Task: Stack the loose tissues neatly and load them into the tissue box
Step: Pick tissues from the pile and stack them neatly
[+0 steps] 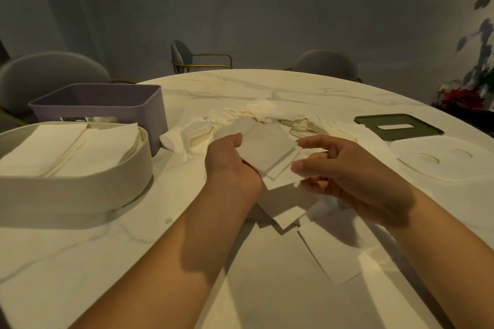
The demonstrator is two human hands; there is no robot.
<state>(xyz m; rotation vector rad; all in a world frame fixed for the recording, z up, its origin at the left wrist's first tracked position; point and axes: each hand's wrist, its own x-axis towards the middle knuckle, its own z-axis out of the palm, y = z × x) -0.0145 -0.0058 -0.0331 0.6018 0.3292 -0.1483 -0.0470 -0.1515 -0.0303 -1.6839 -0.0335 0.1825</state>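
A small stack of tissues (pixel 267 149) is held at the centre of the frame, clear of the table. It is gripped at its left edge by the left hand (pixel 230 160), thumb on top, and pinched at its lower right edge by the right hand (pixel 355 176). The cream tissue box (pixel 80 187), already part filled, lies at the left of the frame, nearer the left hand, so a leftward carry is judged likely. Loose tissues (pixel 270 115) are heaped beyond the hands.

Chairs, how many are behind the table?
3: the left chair behind the purple box, the middle chair with gold arms, the right chair. Others may be hidden.
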